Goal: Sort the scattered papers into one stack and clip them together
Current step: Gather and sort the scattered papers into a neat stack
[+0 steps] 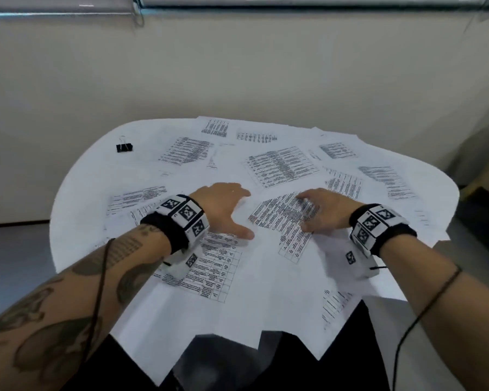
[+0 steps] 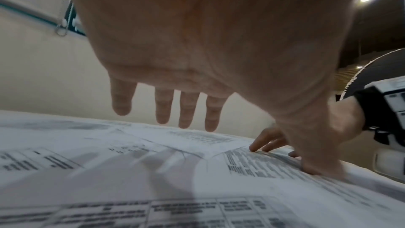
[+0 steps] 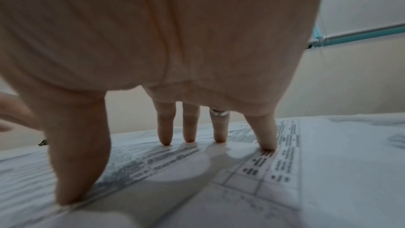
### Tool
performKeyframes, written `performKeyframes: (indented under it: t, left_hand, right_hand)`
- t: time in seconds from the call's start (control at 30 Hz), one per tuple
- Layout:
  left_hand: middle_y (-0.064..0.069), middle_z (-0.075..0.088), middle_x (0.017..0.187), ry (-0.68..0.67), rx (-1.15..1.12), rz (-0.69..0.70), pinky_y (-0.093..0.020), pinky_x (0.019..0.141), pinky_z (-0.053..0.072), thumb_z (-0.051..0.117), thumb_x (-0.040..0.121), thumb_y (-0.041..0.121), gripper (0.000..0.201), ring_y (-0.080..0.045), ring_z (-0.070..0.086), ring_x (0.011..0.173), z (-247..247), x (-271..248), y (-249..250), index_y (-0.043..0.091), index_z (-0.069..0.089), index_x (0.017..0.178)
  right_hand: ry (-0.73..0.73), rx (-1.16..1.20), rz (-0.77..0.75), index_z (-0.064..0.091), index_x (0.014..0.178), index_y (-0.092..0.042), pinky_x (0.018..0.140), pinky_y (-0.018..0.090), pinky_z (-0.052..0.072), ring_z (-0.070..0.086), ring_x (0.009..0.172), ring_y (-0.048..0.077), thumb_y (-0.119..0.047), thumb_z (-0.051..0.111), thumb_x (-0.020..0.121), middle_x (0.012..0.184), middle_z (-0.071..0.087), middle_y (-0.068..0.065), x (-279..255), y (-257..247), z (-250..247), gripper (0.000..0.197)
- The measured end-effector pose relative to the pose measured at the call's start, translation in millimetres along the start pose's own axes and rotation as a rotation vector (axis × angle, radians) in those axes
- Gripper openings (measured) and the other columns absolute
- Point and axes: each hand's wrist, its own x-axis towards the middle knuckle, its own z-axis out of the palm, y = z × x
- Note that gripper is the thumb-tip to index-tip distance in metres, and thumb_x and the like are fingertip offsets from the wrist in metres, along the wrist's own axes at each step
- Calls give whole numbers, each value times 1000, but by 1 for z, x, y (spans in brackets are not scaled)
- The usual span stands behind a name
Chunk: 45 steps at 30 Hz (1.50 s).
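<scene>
Many printed papers (image 1: 283,167) are spread all over a round white table (image 1: 76,193). They lie at all angles and many overlap. Some hang over the near edge of the table. Most are covered with small black print and boxes of lines.

A black clip (image 1: 124,147) is seen on the far left part of the table. It sits on bare table, well apart from both hands and just beside the nearest papers.

The left hand (image 1: 223,206) is held over the papers near the middle of the table. Its fingers (image 2: 163,108) are straight and spread a little. In the left wrist view the fingers are seen above the papers, not touching them. The thumb is stretched out to the side, down by the paper. Nothing is held in this hand.

The right hand (image 1: 326,208) is placed on one tilted sheet (image 1: 287,215) in the middle. Its fingers (image 3: 220,131) are spread apart and its fingertips are pressed down on the sheet. The thumb is pressed down on the same sheet too. A ring (image 3: 218,113) is worn on one finger. Nothing is pinched or gripped.

The two hands are near each other, with the tilted sheet between them.

A band with black and white square marks (image 1: 185,214) is worn on each wrist. A pale wall (image 1: 237,74) is seen behind the table.
</scene>
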Motion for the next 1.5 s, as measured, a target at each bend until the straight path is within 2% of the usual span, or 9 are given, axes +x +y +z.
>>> performKeyframes:
  t: [0.2,0.6,0.73,0.87,0.97,1.17,1.3,1.4,1.5]
  left_hand:
    - [10,-11,171,-210,71,-92,-69,122,10,83,47,82,148,-27,-5,159,27,-56,-8,48,-6,159]
    - [11,-10,171,-146,-86,-62,-66,123,14,87,65,63,129,-27,-9,159,32,-32,-24,47,3,160]
    - [15,-12,170,-139,-100,-53,-71,120,16,87,63,64,129,-24,-10,159,23,-4,-37,51,3,159]
    - [17,-16,169,-178,-70,-51,-68,123,12,88,65,61,129,-21,-15,158,17,15,-37,51,0,159]
    - [17,-21,168,-185,-75,-42,-68,123,5,87,69,59,128,-20,-20,156,18,19,-34,51,-3,159]
    - [21,-6,169,-125,-99,13,-68,123,12,84,70,62,121,-16,-5,158,22,16,-38,46,5,159]
    - [15,12,169,1,-163,47,-43,121,33,83,75,58,109,-14,26,153,18,9,-40,33,20,160]
    - [16,20,166,47,-158,10,-45,117,39,80,76,61,104,-14,37,147,11,8,-47,31,24,159]
    - [13,15,169,150,-219,-75,-49,122,31,78,75,65,109,-17,28,152,5,1,-54,30,19,160]
  right_hand:
    - [153,87,107,57,137,-23,106,37,44,54,128,24,-36,82,82,143,56,4,-35,-2,9,62]
    - [265,329,119,59,130,-18,104,39,45,55,125,24,-41,82,84,139,58,7,15,1,-7,57]
    - [386,405,267,49,142,-10,103,37,44,52,132,31,-52,84,79,147,52,12,66,18,-23,83]
    - [253,252,435,9,161,-4,119,57,35,28,151,45,-80,84,53,166,23,24,114,32,-39,152]
    - [210,236,470,7,162,-6,120,58,32,19,153,47,-75,90,45,167,18,25,140,38,-48,159]
    - [426,600,375,49,136,-1,95,49,58,62,118,35,-19,99,57,125,62,11,144,34,-46,95]
    - [644,781,294,71,94,3,75,47,65,76,88,32,-3,87,73,94,75,16,112,28,-45,28]
    - [761,749,208,74,89,-12,66,36,62,75,91,32,-10,83,82,89,75,6,78,19,-57,12]
    - [862,762,125,74,108,-4,78,43,61,72,95,30,-11,79,88,101,74,11,44,12,-78,22]
